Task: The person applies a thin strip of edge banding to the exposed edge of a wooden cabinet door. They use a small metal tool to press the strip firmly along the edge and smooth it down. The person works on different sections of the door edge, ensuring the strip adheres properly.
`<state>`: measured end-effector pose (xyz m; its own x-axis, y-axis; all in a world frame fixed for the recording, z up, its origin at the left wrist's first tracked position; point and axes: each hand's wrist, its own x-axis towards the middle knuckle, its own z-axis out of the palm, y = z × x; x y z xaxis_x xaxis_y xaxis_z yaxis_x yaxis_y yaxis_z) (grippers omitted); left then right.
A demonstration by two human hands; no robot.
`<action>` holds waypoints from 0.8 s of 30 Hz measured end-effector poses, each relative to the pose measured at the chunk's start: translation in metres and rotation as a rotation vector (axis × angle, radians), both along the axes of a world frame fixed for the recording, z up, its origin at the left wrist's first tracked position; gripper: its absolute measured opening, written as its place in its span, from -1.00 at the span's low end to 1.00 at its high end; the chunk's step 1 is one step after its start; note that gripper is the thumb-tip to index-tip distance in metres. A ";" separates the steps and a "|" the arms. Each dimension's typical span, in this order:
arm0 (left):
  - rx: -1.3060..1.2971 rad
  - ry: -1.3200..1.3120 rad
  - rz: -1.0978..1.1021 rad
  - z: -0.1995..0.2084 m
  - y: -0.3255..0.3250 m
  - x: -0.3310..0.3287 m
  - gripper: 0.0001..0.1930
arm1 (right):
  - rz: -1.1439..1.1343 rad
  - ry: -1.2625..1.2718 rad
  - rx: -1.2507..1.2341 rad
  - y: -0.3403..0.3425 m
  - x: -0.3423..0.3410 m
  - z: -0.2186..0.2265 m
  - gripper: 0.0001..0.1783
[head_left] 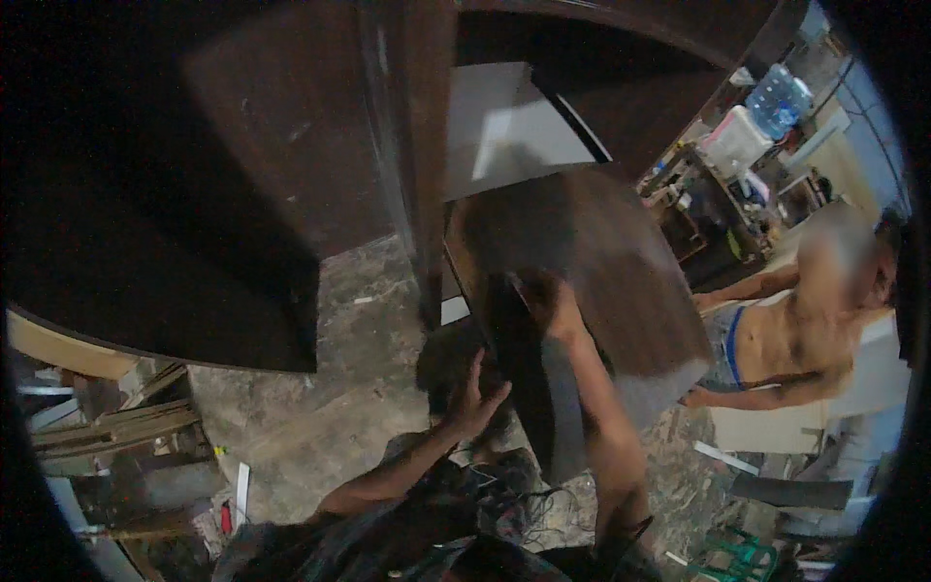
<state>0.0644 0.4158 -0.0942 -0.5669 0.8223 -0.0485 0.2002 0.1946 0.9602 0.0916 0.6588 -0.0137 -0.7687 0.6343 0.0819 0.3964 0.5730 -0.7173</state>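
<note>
A dark brown wood-grain panel [630,262] stands out in front of a tall cabinet, its face catching light on the right. My right hand [555,308] is on this panel near its middle, with the fingers curled. Dimness and blur hide what, if anything, they pinch. Low beside the panel's dark left side is my left hand [473,400], thumb and fingers spread and nothing in them. Whether it touches the panel I cannot tell. Another person [776,335] stands at the right, both arms reaching to the panel's right edge.
A dark cabinet post [412,145] rises ahead, beside a pale inner surface [524,121]. On the left, a large dark door [145,223] spreads over the rough floor [349,330]. Wood scraps [126,427] lie lower left; cables [558,504] and a green stool [742,558] are below right.
</note>
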 end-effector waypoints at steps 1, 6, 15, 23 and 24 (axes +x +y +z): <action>-0.010 -0.173 0.037 0.012 0.000 0.006 -0.14 | 0.091 0.009 -0.043 0.014 -0.027 -0.010 -0.72; -0.005 -0.235 0.179 0.021 0.015 0.031 -0.23 | 0.260 0.309 0.133 0.064 -0.122 -0.020 -0.71; -0.151 -0.170 0.416 0.049 0.021 0.070 -0.39 | 0.332 0.232 0.130 0.066 -0.173 -0.030 -0.71; -0.115 -0.073 0.478 0.046 0.028 0.075 -0.43 | 0.352 0.188 0.181 0.076 -0.191 -0.026 -0.74; -0.117 -0.075 0.480 0.048 0.028 0.075 -0.43 | 0.351 0.194 0.198 0.074 -0.192 -0.026 -0.74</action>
<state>0.1398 0.4435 -0.0459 -0.8713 0.4564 -0.1805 -0.0075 0.3554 0.9347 -0.1001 0.7325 -0.0395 -0.8931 0.2955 0.3393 0.0223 0.7823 -0.6225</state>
